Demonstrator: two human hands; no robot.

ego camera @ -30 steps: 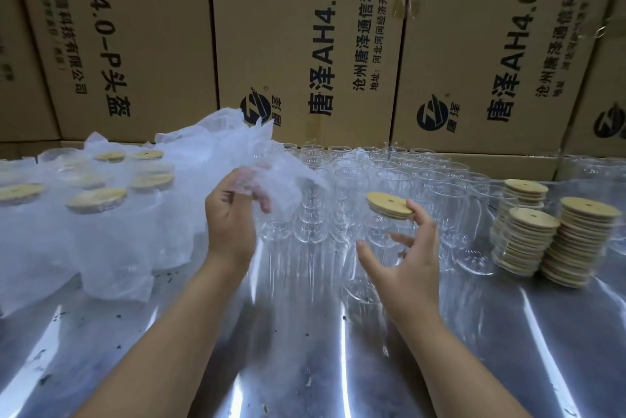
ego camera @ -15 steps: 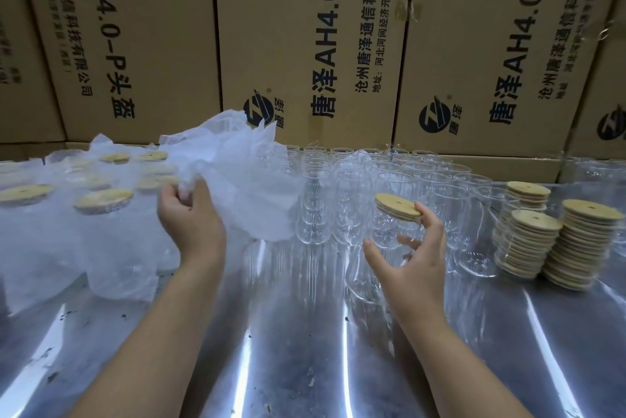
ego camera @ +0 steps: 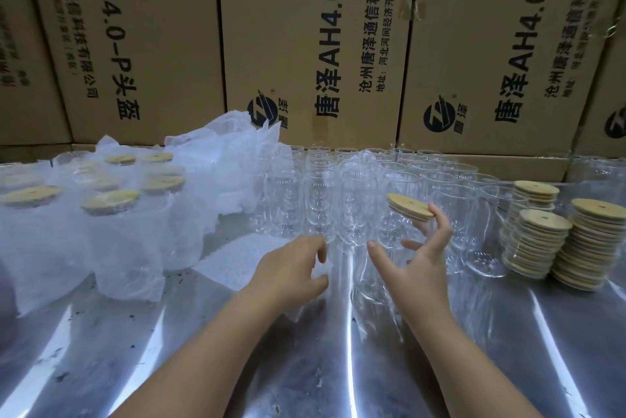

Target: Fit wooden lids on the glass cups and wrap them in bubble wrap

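Observation:
My right hand (ego camera: pixel 418 265) grips a clear glass cup (ego camera: pixel 376 282) that is tilted toward me, with a round wooden lid (ego camera: pixel 408 206) on its mouth and my index fingertip at the lid's edge. My left hand (ego camera: pixel 291 270) pinches the right edge of a bubble wrap sheet (ego camera: pixel 233 261) lying flat on the metal table, just left of the cup. Behind both hands stand rows of several bare glass cups (ego camera: pixel 318 194).
Stacks of wooden lids (ego camera: pixel 535 241) stand at the right. Several lidded cups in bubble wrap (ego camera: pixel 110 202) sit at the left beside a crumpled pile of wrap (ego camera: pixel 220 167). Cardboard boxes (ego camera: pixel 305 45) wall off the back. The shiny metal table (ego camera: pixel 305 367) extends toward me.
My left hand pulled a sheet off the wrap pile, brought it down and right, and laid it on the table beside the cup. My right hand kept hold of the lidded cup.

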